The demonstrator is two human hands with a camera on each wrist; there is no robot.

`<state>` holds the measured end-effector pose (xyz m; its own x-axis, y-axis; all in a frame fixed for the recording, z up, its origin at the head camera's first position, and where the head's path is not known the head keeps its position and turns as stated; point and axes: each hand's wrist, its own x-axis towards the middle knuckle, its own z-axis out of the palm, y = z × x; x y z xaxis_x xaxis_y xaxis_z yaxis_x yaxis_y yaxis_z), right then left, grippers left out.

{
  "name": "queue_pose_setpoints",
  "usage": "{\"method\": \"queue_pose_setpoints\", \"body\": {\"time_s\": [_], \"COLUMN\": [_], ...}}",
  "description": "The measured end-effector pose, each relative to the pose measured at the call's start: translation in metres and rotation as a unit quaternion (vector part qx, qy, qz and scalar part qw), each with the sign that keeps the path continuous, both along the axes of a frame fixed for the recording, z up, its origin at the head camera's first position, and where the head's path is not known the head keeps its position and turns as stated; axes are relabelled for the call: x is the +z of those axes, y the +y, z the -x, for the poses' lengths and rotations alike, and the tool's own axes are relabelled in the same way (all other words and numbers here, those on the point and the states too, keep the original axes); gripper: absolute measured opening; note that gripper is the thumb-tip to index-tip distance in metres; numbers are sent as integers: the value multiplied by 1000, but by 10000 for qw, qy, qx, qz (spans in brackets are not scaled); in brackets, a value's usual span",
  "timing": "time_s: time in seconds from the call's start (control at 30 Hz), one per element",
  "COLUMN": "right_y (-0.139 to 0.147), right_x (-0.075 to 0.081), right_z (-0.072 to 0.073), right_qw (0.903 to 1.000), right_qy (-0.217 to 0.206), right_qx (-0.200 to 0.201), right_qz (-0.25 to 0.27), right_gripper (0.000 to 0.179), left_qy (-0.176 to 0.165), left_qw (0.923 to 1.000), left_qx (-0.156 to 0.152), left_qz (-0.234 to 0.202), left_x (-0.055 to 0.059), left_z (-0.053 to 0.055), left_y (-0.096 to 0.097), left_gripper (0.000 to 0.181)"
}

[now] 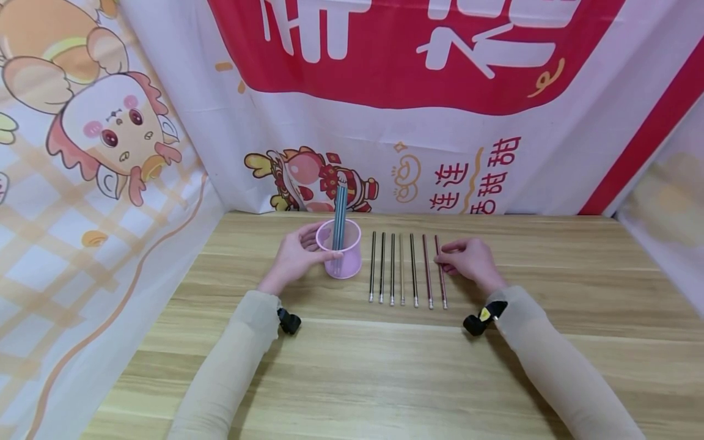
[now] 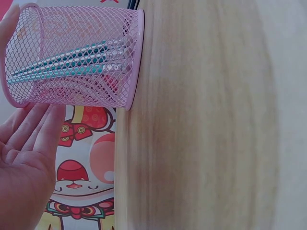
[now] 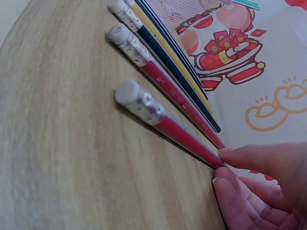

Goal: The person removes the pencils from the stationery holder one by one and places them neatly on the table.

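Note:
A pink mesh pen cup [image 1: 352, 264] [image 2: 86, 91] stands upright on the table with a few teal pencils [image 1: 340, 214] leaning inside it. My left hand [image 1: 294, 256] holds the cup from its left side, thumb across the near rim and fingers round the far side. To the cup's right, several pencils lie in a row, eraser ends toward me: dark ones [image 1: 382, 269], a yellow one [image 1: 402, 269] and two red ones. At the row's right end, my right hand [image 1: 470, 263] pinches the outermost red pencil [image 3: 189, 143] between thumb and fingers near its far end. The other red pencil [image 3: 177, 103] lies beside it.
The wood-grain table [image 1: 385, 379] ends at the back against a printed cloth [image 1: 352, 122] with red and white patterns. Another patterned cloth [image 1: 55, 244] hangs along the left side. Both wrists carry small black cameras [image 1: 477, 324].

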<state>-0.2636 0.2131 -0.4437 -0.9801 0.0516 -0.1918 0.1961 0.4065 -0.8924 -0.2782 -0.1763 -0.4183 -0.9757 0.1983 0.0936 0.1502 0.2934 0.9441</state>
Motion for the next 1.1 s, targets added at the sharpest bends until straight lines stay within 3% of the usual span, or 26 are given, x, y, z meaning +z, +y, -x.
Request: {"method": "queue_pose_setpoints", "body": {"time_s": [0.23,0.33,0.53,0.67,0.8,1.03,1.1], "right_y": [3,2,-11,-23,-39,-70,-80], "right_x": [10,26,66,89,102,105,103], "right_z": [-2,-4,-10,-16,-20,-17,-16], "right_qw": [9994,9976,9840,9786,9746,9754,9774], "right_qy": [277,600,1310,1465,1540,1624,1593], "right_qx": [-84,-175,-325,-338,-276,6,107], "right_qz": [179,301,1160,1403,1601,1489,1388], "right_gripper": [47,54,64,66,63,58,62], "left_qy": [49,41,13,39,62,-177,-159], "left_qw": [10000,10000,10000,10000,10000,9996,9996], "left_qx": [8,14,6,-4,-4,-152,-154], "left_qz": [-32,-33,-24,-22,-37,-147,-152], "left_x": [0,-1,-1,-1,-1,30,30], "left_z": [0,1,1,1,1,-20,-20], "left_y": [1,1,0,0,1,7,7], "left_gripper": [92,92,92,92,92,87,87]}}
